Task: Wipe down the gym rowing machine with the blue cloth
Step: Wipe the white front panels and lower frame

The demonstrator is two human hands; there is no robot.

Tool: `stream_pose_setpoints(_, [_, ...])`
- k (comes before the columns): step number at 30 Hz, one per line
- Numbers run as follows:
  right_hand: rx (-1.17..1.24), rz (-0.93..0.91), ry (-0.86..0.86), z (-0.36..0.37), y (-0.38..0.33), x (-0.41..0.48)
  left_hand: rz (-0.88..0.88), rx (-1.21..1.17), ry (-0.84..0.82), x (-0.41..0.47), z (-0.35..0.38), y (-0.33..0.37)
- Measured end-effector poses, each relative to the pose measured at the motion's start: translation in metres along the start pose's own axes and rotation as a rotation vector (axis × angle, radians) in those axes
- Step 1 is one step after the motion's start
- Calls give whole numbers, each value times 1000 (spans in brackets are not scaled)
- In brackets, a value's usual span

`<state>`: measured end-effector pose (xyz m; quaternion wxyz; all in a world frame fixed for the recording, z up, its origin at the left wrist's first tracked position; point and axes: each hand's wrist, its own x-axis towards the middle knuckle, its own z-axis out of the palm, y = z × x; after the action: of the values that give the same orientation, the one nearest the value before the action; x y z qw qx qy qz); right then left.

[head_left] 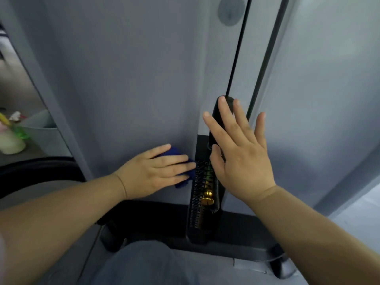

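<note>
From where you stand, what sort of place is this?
Most likely a gym: a weight stack with a gold pin sits beside a grey machine panel, and a black cable runs up above it. The left hand presses a blue cloth on that panel.

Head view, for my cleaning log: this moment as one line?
left hand: presses blue cloth on grey panel | right hand: open, over black bar | phase: wiping

The dark blue cloth (178,156) sits bunched against the grey machine (123,79), low down, just left of its black slot (202,144).
</note>
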<state>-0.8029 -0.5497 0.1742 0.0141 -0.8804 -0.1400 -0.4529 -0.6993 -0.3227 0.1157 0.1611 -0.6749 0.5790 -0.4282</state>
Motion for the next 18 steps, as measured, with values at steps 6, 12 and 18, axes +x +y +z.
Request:
stream_pose_setpoints(6, [-56, -139, -20, -5, -3, 24, -172, 67, 174, 20, -33, -32])
stream_pose_setpoints(12, [-60, -157, -30, -7, -8, 37, -160, 103, 116, -13, -14, -20])
stream_pose_setpoints(18, [-94, -256, -88, -3, -21, 44, -1, 129, -72, -68, -2, -10])
